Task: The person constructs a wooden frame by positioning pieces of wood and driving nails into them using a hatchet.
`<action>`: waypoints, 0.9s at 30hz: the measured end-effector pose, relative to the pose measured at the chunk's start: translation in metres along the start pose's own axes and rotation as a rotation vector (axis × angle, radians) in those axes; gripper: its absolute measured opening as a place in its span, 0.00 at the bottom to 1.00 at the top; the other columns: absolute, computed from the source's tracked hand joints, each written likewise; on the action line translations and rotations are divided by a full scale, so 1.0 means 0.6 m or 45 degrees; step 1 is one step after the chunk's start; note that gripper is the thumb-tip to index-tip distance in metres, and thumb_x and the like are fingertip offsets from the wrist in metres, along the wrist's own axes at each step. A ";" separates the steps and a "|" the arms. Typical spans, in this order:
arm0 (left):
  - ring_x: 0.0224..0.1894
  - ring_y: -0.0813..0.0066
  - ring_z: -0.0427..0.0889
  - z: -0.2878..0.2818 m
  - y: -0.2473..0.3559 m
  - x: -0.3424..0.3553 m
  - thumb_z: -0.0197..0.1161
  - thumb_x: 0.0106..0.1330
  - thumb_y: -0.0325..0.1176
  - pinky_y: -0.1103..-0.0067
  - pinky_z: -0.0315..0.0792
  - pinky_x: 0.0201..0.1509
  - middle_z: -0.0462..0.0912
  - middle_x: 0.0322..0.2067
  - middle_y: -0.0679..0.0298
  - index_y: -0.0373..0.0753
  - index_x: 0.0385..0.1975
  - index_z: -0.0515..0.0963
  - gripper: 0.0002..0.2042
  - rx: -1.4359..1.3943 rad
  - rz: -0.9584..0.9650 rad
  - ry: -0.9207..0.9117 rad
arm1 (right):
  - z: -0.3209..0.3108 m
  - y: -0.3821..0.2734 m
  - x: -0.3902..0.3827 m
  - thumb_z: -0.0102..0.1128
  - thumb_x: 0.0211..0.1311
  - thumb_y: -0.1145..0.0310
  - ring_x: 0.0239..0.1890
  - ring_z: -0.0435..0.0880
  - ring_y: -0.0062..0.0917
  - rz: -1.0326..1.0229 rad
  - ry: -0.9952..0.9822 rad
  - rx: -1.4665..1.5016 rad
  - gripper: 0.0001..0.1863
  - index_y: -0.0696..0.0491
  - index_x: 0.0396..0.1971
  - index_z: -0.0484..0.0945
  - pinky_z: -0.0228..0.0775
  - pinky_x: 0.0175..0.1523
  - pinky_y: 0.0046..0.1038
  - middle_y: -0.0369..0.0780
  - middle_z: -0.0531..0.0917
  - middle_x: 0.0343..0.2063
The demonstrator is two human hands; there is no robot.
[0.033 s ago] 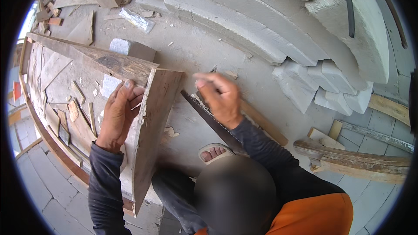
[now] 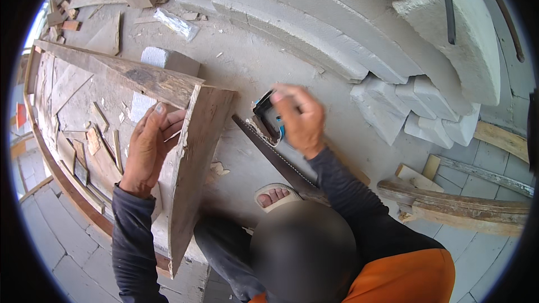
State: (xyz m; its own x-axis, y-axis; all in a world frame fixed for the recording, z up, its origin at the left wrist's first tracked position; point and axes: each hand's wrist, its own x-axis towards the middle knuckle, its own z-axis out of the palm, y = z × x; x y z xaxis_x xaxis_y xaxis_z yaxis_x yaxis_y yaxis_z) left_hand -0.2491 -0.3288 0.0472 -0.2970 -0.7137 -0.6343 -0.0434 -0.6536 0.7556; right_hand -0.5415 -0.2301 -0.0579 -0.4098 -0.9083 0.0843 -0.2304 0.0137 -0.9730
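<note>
My left hand [image 2: 147, 148] is closed at the corner where an upright wooden board [image 2: 203, 157] meets a long wooden plank [image 2: 129, 76]. Its thumb lies against the plank and its fingers curl against the board's left side; the fingertips are partly hidden. My right hand [image 2: 300, 118] hovers to the right of the board, blurred, beside a black-and-blue object [image 2: 269, 118] whose kind I cannot make out. Whether its fingers hold anything does not show. Below it lies a handsaw [image 2: 275, 154], dark bladed, its toothed edge facing upper right and its far end near my right sleeve.
Pale blocks [image 2: 314, 28] are stacked along the far side. Wood scraps [image 2: 95, 146] litter the area left of the board. A clear plastic packet [image 2: 176, 24] lies on the floor. My sandalled foot [image 2: 276, 196] is beside the saw; wooden lengths [image 2: 460, 205] lie at the right.
My right hand has shifted right and slightly down, uncovering the black-and-blue object. My left hand and the board stay almost where they were.
</note>
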 end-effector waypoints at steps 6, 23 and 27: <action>0.62 0.66 0.83 -0.021 -0.003 -0.063 0.65 0.76 0.43 0.70 0.74 0.68 0.84 0.59 0.53 0.33 0.73 0.68 0.31 0.429 0.177 0.078 | -0.129 0.179 0.019 0.70 0.69 0.56 0.31 0.86 0.33 0.171 -0.243 -0.931 0.19 0.45 0.56 0.85 0.77 0.39 0.35 0.42 0.85 0.26; 0.38 0.43 0.90 0.054 -0.058 -0.064 0.65 0.72 0.34 0.58 0.83 0.43 0.89 0.39 0.44 0.39 0.68 0.70 0.26 1.580 0.838 0.282 | 0.055 -0.055 -0.146 0.73 0.67 0.56 0.26 0.87 0.35 0.180 -0.779 -0.231 0.16 0.50 0.47 0.83 0.78 0.33 0.38 0.44 0.86 0.24; 0.35 0.42 0.89 0.053 -0.058 -0.059 0.63 0.72 0.33 0.56 0.82 0.39 0.89 0.36 0.45 0.42 0.70 0.68 0.27 1.656 0.904 0.287 | 0.116 0.067 -0.173 0.70 0.66 0.59 0.33 0.87 0.52 0.122 -0.585 -0.437 0.16 0.51 0.46 0.80 0.78 0.40 0.49 0.50 0.87 0.29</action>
State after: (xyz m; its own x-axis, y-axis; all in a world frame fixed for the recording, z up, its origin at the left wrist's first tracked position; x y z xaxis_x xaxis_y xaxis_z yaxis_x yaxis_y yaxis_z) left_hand -0.2675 -0.2730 0.0484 -0.4751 -0.8799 -0.0026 -0.7885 0.4244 0.4452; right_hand -0.4469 -0.1643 -0.1209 -0.0354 -0.9835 -0.1776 -0.5156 0.1702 -0.8398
